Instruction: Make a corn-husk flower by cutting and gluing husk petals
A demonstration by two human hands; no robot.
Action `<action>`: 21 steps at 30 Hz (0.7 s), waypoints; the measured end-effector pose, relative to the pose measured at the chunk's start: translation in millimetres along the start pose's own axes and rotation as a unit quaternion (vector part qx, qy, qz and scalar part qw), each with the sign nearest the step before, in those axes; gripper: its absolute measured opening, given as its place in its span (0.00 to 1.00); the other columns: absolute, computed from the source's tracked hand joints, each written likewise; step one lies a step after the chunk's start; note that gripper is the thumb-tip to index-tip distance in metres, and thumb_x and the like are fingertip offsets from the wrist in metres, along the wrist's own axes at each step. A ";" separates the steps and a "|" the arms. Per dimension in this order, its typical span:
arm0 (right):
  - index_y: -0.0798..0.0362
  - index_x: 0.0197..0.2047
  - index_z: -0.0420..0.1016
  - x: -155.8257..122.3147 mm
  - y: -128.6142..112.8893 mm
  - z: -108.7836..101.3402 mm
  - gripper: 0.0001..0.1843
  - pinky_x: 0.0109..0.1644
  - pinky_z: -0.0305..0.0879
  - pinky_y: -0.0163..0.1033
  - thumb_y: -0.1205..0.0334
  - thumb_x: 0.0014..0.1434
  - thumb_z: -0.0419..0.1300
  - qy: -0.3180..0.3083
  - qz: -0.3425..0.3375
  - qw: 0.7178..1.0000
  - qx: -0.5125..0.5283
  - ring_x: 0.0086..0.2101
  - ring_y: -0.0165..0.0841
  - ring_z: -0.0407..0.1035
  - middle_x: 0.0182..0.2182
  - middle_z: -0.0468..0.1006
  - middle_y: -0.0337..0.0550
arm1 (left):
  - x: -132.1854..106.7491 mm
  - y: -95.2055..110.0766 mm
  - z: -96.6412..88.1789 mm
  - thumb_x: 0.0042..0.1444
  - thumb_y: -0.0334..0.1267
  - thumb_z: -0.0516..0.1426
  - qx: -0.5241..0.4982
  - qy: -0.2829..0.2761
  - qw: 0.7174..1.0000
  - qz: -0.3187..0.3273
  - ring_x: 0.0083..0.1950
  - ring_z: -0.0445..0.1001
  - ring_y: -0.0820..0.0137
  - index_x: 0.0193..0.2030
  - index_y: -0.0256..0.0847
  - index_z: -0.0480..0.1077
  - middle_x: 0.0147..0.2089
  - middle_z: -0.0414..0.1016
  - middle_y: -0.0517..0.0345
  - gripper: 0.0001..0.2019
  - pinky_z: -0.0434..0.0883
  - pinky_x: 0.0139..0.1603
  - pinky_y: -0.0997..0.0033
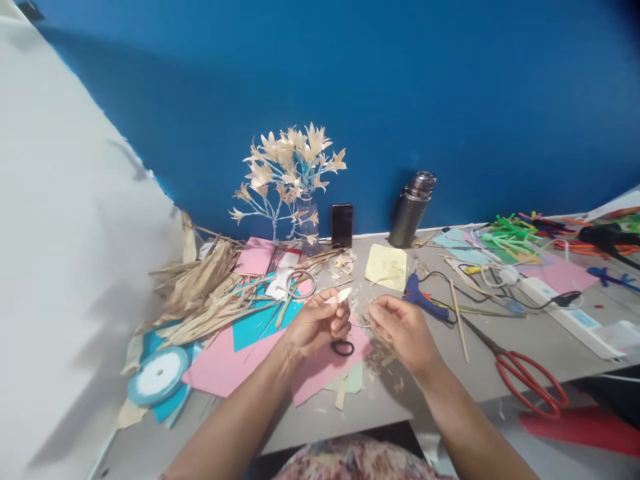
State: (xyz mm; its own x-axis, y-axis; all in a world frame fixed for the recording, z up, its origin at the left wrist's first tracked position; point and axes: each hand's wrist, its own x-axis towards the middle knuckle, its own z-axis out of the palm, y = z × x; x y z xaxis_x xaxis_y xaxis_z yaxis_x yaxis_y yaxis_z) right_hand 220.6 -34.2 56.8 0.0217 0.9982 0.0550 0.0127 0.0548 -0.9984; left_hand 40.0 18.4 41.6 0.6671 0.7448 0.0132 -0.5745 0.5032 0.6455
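Note:
Over the middle of the table, my left hand point(320, 323) is closed, pinching a small pale petal-like piece of husk point(344, 295) between thumb and fingers. To its right, my right hand point(400, 327) has its fingertips pressed together around the end of a thin whitish strand point(361, 325). The strand runs toward the left hand; where it ends is hidden. Beneath the hands lie pink paper sheets point(225, 363) and a black ring point(343, 347). A blue glue gun point(425, 298) rests just beyond the right hand.
Dried husks point(205, 287) are heaped at left, near a spool of blue ribbon point(159, 375). A vase of husk flowers point(306, 207), a phone point(342, 225) and a thermos point(413, 210) stand along the wall. Red-handled scissors point(531, 383) and a power strip point(570, 320) lie at right.

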 end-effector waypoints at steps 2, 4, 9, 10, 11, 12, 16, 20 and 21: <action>0.54 0.26 0.71 1.6 2.1 0.5 0.22 0.23 0.45 0.34 0.45 0.61 0.63 0.002 0.001 1.000 -0.003 0.20 0.24 0.51 0.20 0.65 0.35 | 1.5 -2.1 -4.9 0.48 0.36 0.70 -0.003 0.007 1.000 0.007 0.21 0.59 0.80 0.31 0.36 0.66 0.27 0.67 0.62 0.15 0.54 0.24 0.75; 0.54 0.26 0.72 5.6 1.8 3.0 0.23 0.24 0.46 0.34 0.44 0.61 0.63 -0.004 -0.006 1.000 -0.003 0.21 0.24 0.52 0.21 0.67 0.36 | 1.9 -5.8 -8.6 0.47 0.36 0.70 -0.001 0.013 1.000 0.008 0.22 0.61 0.79 0.32 0.36 0.67 0.27 0.67 0.62 0.15 0.55 0.25 0.75; 0.55 0.30 0.74 17.8 4.7 9.7 0.23 0.26 0.48 0.35 0.42 0.62 0.62 -0.022 -0.006 0.999 0.023 0.21 0.24 0.54 0.23 0.71 0.38 | -0.3 -12.6 -12.8 0.49 0.36 0.67 -0.003 0.022 1.000 -0.011 0.21 0.61 0.78 0.31 0.37 0.67 0.24 0.65 0.63 0.12 0.55 0.24 0.74; 0.55 0.30 0.74 19.2 6.5 10.8 0.22 0.26 0.48 0.34 0.43 0.62 0.62 -0.028 -0.001 0.999 0.025 0.21 0.24 0.54 0.23 0.71 0.38 | -0.7 -13.1 -13.6 0.50 0.36 0.67 -0.011 0.023 1.000 -0.009 0.20 0.60 0.78 0.30 0.37 0.66 0.24 0.64 0.63 0.12 0.54 0.24 0.74; 0.56 0.30 0.74 20.2 8.3 12.0 0.22 0.26 0.48 0.34 0.43 0.62 0.63 -0.035 0.003 0.999 0.027 0.21 0.24 0.54 0.23 0.71 0.38 | -0.8 -13.5 -14.7 0.51 0.36 0.66 -0.020 0.024 1.000 -0.004 0.20 0.59 0.78 0.30 0.38 0.66 0.23 0.63 0.64 0.12 0.54 0.23 0.74; 0.56 0.30 0.75 20.7 10.1 13.3 0.22 0.26 0.48 0.34 0.44 0.61 0.63 -0.043 0.008 0.999 0.030 0.21 0.24 0.54 0.23 0.71 0.38 | -0.8 -14.0 -16.0 0.51 0.36 0.66 -0.026 0.023 0.999 -0.001 0.20 0.59 0.79 0.29 0.38 0.65 0.23 0.62 0.64 0.12 0.54 0.23 0.75; 0.56 0.32 0.76 21.7 13.4 19.9 0.22 0.26 0.49 0.33 0.43 0.61 0.63 -0.070 0.022 0.996 0.055 0.21 0.24 0.56 0.23 0.71 0.38 | 0.7 -17.0 -23.7 0.50 0.38 0.67 -0.039 0.015 0.999 -0.003 0.21 0.58 0.79 0.30 0.37 0.65 0.25 0.62 0.62 0.14 0.53 0.22 0.76; 0.55 0.31 0.74 24.0 11.7 25.0 0.23 0.26 0.52 0.33 0.42 0.62 0.62 -0.066 0.007 0.996 0.066 0.22 0.24 0.56 0.23 0.71 0.37 | 2.6 -19.4 -29.2 0.51 0.38 0.68 -0.038 0.027 0.999 -0.001 0.22 0.59 0.79 0.30 0.36 0.66 0.25 0.62 0.62 0.14 0.55 0.24 0.76; 0.55 0.30 0.73 24.8 11.3 25.7 0.23 0.26 0.53 0.33 0.42 0.61 0.62 -0.063 0.004 0.996 0.069 0.22 0.24 0.57 0.23 0.71 0.37 | 2.9 -19.5 -29.6 0.51 0.37 0.68 -0.033 0.031 0.999 0.002 0.22 0.58 0.79 0.30 0.36 0.67 0.25 0.63 0.62 0.14 0.55 0.24 0.76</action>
State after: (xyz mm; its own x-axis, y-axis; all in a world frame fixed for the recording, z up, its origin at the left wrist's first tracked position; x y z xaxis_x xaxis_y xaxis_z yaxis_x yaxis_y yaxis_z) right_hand 195.6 -8.2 46.6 -0.1035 0.9931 0.0544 -0.1239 0.0414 -0.9914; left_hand 39.0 23.7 6.5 0.6355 0.7713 -0.0337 -0.6080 0.5269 0.5938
